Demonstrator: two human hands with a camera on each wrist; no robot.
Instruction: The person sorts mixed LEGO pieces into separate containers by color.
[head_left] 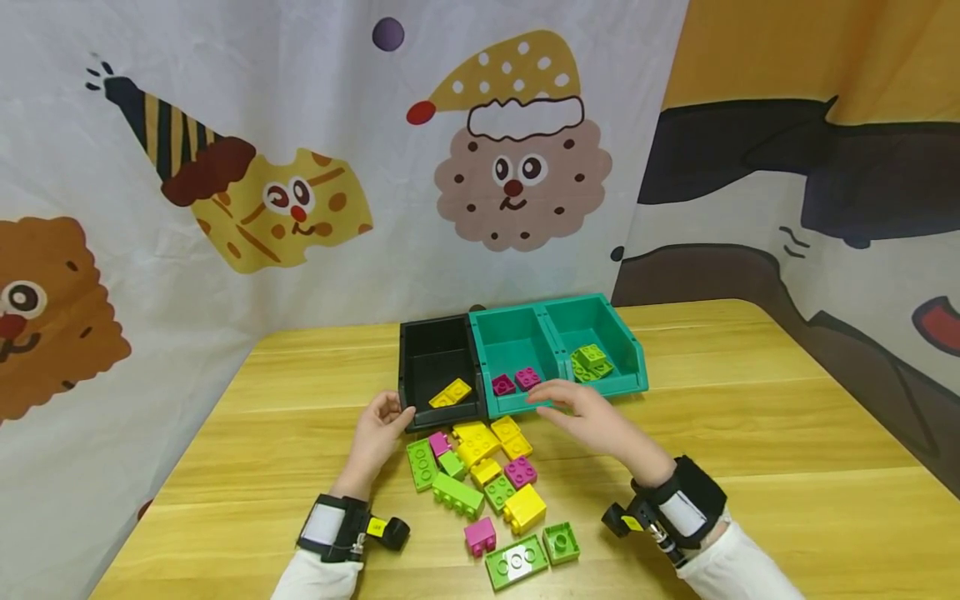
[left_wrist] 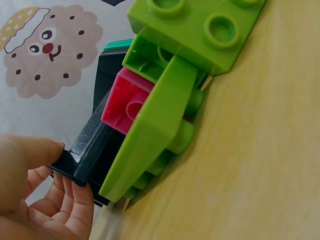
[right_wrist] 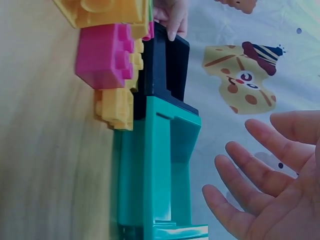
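Observation:
My left hand (head_left: 377,429) pinches the near left corner of the black bin (head_left: 406,367); in the left wrist view the thumb lies over the rim with curled fingers below. Inside that bin lies a yellow brick (head_left: 451,393). Over the front edge of the teal two-compartment bin (head_left: 637,375) hovers my right hand (head_left: 588,417), its fingers spread and holding nothing in the right wrist view. Magenta bricks (head_left: 528,378) sit in the teal bin's left compartment and green bricks (head_left: 592,358) in its right one.
Several loose bricks lie in front of the bins, among them a long green brick (head_left: 458,496), a yellow brick (head_left: 524,509), a magenta brick (head_left: 480,536) and a flat green brick (head_left: 517,563). Behind the wooden table (head_left: 750,400) hangs a printed cloth (head_left: 315,75).

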